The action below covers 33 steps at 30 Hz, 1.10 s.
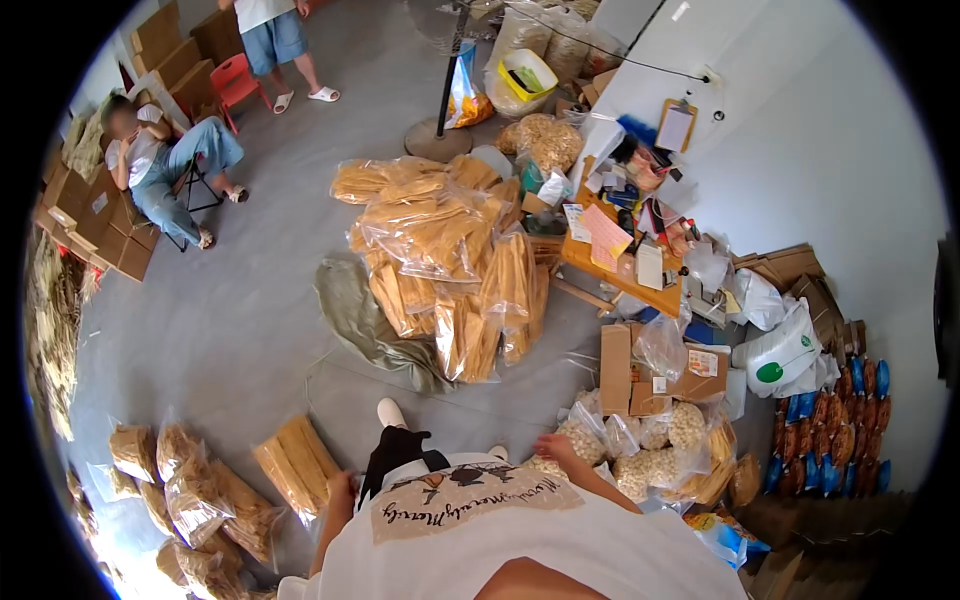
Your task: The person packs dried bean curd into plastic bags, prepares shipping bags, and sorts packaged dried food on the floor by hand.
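Note:
At the lower left of the head view, my left hand (341, 492) is closed at the edge of a clear bag of long tan sticks (298, 462), which hangs or lies beside my leg. My right hand (558, 450) is on the other side of my body, in front of clear bags of pale round pieces (640, 470); its fingers look apart with nothing in them. Ahead of my feet, a large heap of clear bags with tan sticks (430, 230) lies on the floor beside a crumpled green sack (370, 325).
A cluttered wooden table (655, 296) and an open cardboard box (617, 370) stand at the right. More filled bags (195, 490) lie at the lower left. One person (160, 165) sits at the upper left; another (272, 40) stands near a red chair (234, 82).

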Tool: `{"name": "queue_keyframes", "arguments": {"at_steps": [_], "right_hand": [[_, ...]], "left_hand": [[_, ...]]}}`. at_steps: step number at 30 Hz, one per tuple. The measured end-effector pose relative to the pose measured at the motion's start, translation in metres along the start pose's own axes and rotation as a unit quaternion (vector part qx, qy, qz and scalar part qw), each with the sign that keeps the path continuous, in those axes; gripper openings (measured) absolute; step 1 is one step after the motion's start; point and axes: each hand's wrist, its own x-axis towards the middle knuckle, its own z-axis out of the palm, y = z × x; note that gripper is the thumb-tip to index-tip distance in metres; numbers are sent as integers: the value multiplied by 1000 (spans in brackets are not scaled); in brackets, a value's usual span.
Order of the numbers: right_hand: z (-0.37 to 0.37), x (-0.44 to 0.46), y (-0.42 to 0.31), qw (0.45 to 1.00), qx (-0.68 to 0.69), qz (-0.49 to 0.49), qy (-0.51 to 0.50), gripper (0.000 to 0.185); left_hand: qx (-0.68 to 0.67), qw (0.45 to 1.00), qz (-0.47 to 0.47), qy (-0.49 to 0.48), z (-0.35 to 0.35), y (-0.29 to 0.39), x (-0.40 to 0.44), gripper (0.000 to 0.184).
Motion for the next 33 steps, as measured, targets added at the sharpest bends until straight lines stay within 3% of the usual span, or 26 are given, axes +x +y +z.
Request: {"name": "queue_keyframes", "arguments": {"at_steps": [4, 8, 12, 14, 20, 25, 28, 29, 31, 33], "right_hand": [[75, 8, -21, 996, -76, 29, -40, 31], [137, 6, -64, 989, -81, -77, -92, 30], [160, 7, -99, 977, -113, -129, -127, 29], [159, 9, -108, 968, -145, -152, -138, 30], [133, 31, -109, 976, -195, -34, -91, 31], [119, 44, -112, 988, -145, 9, -45, 32], [127, 46, -126, 991, -124, -16, -52, 30], [131, 48, -131, 986, -148, -15, -73, 30], [136, 53, -143, 984, -150, -17, -93, 32], [144, 58, -157, 970, -204, -28, -127, 32]], "left_hand": [[-79, 992, 93, -6, 9, 121, -5, 19], [-92, 985, 146, 5, 5, 196, -16, 16], [-65, 988, 140, 28, -11, 205, -8, 16], [-85, 992, 81, 53, -20, 187, -1, 18], [-107, 992, 20, 70, -38, 111, -2, 21], [7, 995, 16, 94, -54, 36, 23, 19], [-89, 984, -22, 156, -27, 83, -33, 22], [-10, 993, 33, 116, -15, 123, -70, 24], [-149, 981, 24, 120, -30, 100, -15, 27], [-184, 973, 76, 116, -19, 124, -27, 23]]}}
